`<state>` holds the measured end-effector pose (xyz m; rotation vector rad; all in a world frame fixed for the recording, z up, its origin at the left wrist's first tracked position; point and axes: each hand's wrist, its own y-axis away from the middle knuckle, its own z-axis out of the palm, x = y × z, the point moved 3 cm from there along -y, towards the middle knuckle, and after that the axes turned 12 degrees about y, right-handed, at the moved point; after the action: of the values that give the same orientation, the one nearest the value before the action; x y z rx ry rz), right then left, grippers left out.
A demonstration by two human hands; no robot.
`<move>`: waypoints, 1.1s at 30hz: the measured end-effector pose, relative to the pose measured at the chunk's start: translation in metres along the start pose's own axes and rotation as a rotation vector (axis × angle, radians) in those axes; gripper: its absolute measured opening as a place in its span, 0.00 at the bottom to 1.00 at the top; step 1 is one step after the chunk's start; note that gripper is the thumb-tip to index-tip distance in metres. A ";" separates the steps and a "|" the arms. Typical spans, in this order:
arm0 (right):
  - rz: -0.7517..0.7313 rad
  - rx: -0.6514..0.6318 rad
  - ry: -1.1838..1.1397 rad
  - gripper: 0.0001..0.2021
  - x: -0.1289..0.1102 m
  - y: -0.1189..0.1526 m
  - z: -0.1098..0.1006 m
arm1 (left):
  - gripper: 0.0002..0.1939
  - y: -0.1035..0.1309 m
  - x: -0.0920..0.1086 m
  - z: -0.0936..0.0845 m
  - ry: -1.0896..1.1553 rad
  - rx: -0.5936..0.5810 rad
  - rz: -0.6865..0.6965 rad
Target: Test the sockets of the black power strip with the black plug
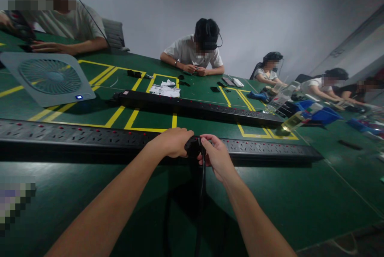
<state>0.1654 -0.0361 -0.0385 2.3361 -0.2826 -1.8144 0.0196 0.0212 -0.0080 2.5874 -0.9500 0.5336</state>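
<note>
Both of my hands meet over a long black power strip [96,138] with rows of sockets and small red parts. My left hand [177,142] is closed around a dark, rounded plug [193,147], whose face I cannot make out. From the other side my right hand [215,154] is closed, thumb and fingers pinching the plug's cord end. A thick black power cord [201,197] hangs from there toward me. Whether the plug touches the strip cannot be seen.
A second power strip [192,106] lies behind the first on the green table [264,201]. A square fan [57,77] stands at left. Papers [165,90], a bottle [289,123] and a blue bin [322,113] lie beyond. Several co-workers [198,51] sit around the table.
</note>
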 end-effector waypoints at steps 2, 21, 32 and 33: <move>-0.006 -0.001 -0.007 0.17 0.001 0.000 0.000 | 0.26 0.000 0.000 0.000 0.006 -0.001 0.003; -0.117 -0.052 -0.188 0.21 0.009 0.007 0.008 | 0.24 0.000 -0.001 -0.003 0.054 -0.017 0.012; -0.102 -0.097 -0.130 0.24 0.011 0.013 0.007 | 0.23 -0.001 -0.002 -0.001 0.032 -0.012 0.017; -0.099 -0.099 -0.129 0.25 0.011 0.013 0.007 | 0.24 0.000 -0.002 -0.002 0.033 -0.013 0.014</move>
<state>0.1605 -0.0519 -0.0472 2.2072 -0.0920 -1.9811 0.0184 0.0230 -0.0073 2.5538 -0.9581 0.5705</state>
